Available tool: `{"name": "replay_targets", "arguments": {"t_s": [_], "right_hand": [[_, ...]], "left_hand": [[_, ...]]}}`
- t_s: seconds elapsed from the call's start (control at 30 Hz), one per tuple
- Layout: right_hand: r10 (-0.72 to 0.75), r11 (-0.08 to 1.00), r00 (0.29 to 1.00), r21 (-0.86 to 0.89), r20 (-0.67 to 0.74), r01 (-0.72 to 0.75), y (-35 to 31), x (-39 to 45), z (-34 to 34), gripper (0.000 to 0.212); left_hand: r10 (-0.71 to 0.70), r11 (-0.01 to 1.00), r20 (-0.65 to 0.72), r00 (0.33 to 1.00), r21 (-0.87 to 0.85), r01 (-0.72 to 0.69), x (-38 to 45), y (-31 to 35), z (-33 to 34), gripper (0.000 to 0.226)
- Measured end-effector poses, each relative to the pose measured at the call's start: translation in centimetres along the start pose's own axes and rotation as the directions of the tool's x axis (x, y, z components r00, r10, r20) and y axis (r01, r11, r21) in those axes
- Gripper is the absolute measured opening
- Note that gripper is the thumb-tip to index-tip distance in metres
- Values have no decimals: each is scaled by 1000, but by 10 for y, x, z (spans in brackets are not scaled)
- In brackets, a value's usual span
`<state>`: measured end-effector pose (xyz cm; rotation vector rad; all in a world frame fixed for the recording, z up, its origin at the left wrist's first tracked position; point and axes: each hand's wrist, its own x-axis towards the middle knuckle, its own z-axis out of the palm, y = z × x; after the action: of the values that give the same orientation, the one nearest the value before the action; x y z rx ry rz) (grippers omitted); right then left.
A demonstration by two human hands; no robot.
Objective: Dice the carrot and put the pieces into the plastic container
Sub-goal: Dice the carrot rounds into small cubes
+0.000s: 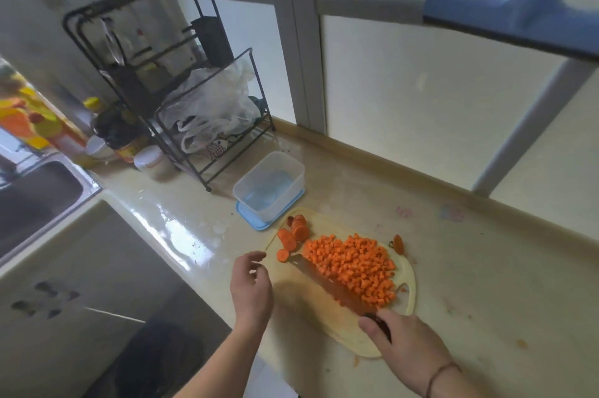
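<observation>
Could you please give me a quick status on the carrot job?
Right hand grips knife; left hand open, empty. Dice piled on board, slices uncut. Container empty, path clear.

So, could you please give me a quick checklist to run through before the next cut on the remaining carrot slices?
1. Knife gripped: ok, the right hand holds its handle.
2. Left hand clear of the blade: ok, it hovers open beside the board.
3. Carrot slices still uncut: ok, they lie at the cutting board's far end.
4. Diced pile out of the way: not ok, it sits against the blade.
5. Plastic container ready: ok, open on its blue lid, no carrot inside.
</observation>
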<state>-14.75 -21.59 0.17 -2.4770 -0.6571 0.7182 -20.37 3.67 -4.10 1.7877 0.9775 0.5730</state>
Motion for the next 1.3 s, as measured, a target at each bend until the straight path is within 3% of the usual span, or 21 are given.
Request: {"name": "replay_targets", "arguments": {"t_s": [0.07, 0.1, 0.17, 0.27, 0.33, 0.47, 0.63, 0.67, 0.77, 0.83, 0.9, 0.97, 1.03, 1.1, 1.17, 1.3], "right_hand": [[-2, 985, 999, -171, -52, -7, -3, -3, -9, 55], [-24, 967, 997, -254, -67, 6, -3, -2, -11, 64], [-42, 931, 998, -366, -56, 18, -2, 1, -11, 80], [-1, 913, 999, -408, -39, -15, -9, 7, -10, 96], [32, 899, 997, -434, -68, -58, -16, 10, -9, 116], [99, 876, 987, -459, -124, -145, -29, 13, -5, 132], [158, 861, 974, -461, -160, -216, -43, 7, 4, 120], [188, 860, 967, -446, -173, -248, -45, 4, 4, 122], [265, 862, 920, -358, -289, -360, -44, -9, 13, 112], [303, 874, 866, -245, -399, -419, -41, -19, 21, 100], [400, 868, 798, -95, -450, -488, -41, -27, 26, 102], [471, 849, 759, -4, -449, -529, -43, -32, 29, 104], [518, 837, 747, 65, -417, -544, -52, -33, 27, 84], [542, 831, 755, 103, -370, -547, -63, -32, 25, 56], [562, 821, 754, 121, -339, -557, -70, -29, 25, 41], [607, 794, 737, 173, -297, -583, -78, -24, 27, 61]], "left_hand": [[224, 974, 11, 974, 10, -224, 1, 11, -3, 38], [351, 933, 92, 932, 46, -356, 3, 13, -2, 30], [517, 800, 357, 778, 122, -587, 10, 14, 2, 11], [499, 579, 697, 515, 175, -797, 23, 22, 22, 13], [444, 502, 780, 441, 191, -844, 29, 26, 37, 21], [385, 578, 804, 454, 173, -797, 45, 32, 59, 21], [397, 720, 788, 471, 50, -692, 61, 37, 70, 18], [421, 745, 758, 498, 24, -667, 65, 37, 67, 15], [500, 813, 553, 666, -36, -581, 87, 17, 43, 9], [545, 798, 454, 705, -23, -602, 103, -2, 27, 12], [601, 718, 474, 644, 34, -695, 113, -14, 21, 23], [648, 615, 541, 536, 43, -787, 119, -17, 25, 35], [653, 555, 597, 466, 41, -831, 123, -16, 35, 33], [635, 527, 632, 445, 67, -847, 127, -16, 43, 26], [616, 510, 655, 437, 92, -855, 130, -18, 48, 18], [619, 496, 654, 434, 103, -862, 131, -19, 55, 12]]}}
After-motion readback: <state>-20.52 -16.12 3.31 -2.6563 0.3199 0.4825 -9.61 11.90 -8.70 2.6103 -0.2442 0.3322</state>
